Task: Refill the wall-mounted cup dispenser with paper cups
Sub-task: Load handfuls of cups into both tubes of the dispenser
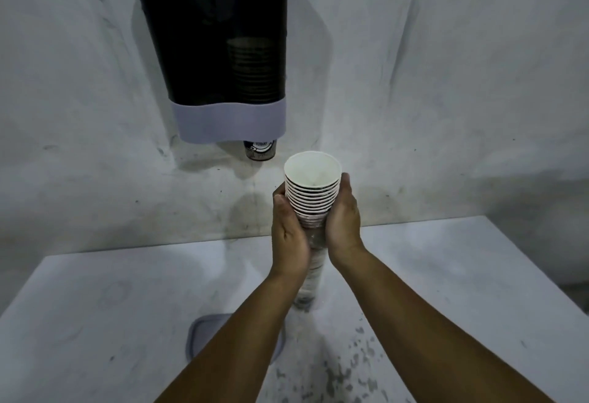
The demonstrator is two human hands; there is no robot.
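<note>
A tall stack of white paper cups (312, 192) stands upright, open mouth up, in a clear plastic sleeve that reaches down to the table. My left hand (288, 233) and my right hand (345, 221) clasp it from both sides just below the top rims. On the wall up and to the left hangs the cup dispenser (223, 51), dark and see-through with a pale lilac base band. A short stack of cups shows through its right side. One printed cup (259, 150) pokes out of its bottom.
A white table (462, 275) runs along the stained grey wall, with dark specks at its front right. A lilac-grey lid (204, 332) lies flat on it, partly hidden under my left forearm.
</note>
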